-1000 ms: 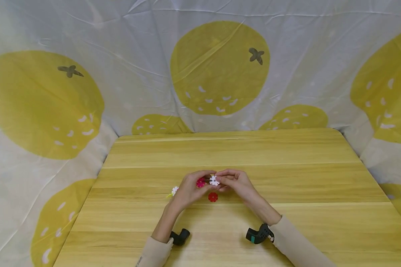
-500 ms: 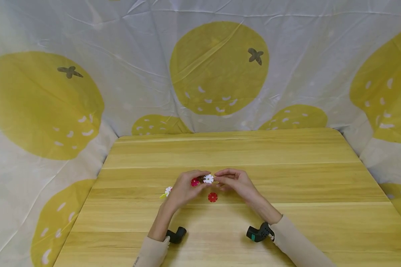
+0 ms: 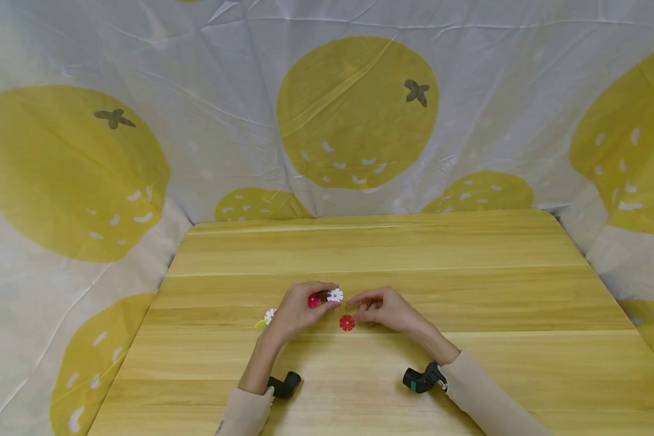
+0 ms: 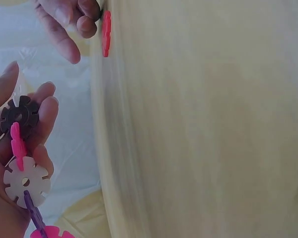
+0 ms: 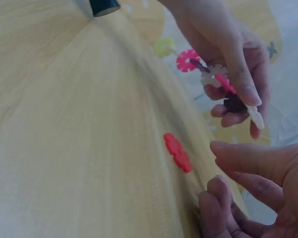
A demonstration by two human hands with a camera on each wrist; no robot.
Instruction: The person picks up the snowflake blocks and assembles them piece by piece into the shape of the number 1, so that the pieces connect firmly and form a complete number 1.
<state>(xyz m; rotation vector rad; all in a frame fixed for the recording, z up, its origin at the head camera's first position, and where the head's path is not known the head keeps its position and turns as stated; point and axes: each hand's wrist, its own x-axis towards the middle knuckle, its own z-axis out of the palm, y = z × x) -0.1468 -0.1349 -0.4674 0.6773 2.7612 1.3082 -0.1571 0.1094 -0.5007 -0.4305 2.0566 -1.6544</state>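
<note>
My left hand (image 3: 296,312) holds a chain of snowflake building discs off the table, thumb and fingers pinching it near one end. At that tip is a white disc (image 3: 335,295), followed by a dark brown disc (image 4: 19,116) and a pink disc (image 4: 18,148). Further along come another white disc (image 4: 26,182), a purple disc (image 4: 34,212) and, in the right wrist view, a yellow-green disc (image 5: 164,47) at the far end. A loose red disc (image 3: 347,323) lies flat on the table. Just right of it hovers my right hand (image 3: 388,310), fingers relaxed and holding nothing.
The wooden table (image 3: 458,272) stretches under both hands, with rounded far corners. A cloth (image 3: 240,121) printed with yellow lemons hangs behind and beside it. Black camera mounts (image 3: 422,379) stick out from both wrists.
My right hand has let go of the white end disc and come down rightward of the red disc. The left hand has drawn the chain leftward; the red disc has stayed put.
</note>
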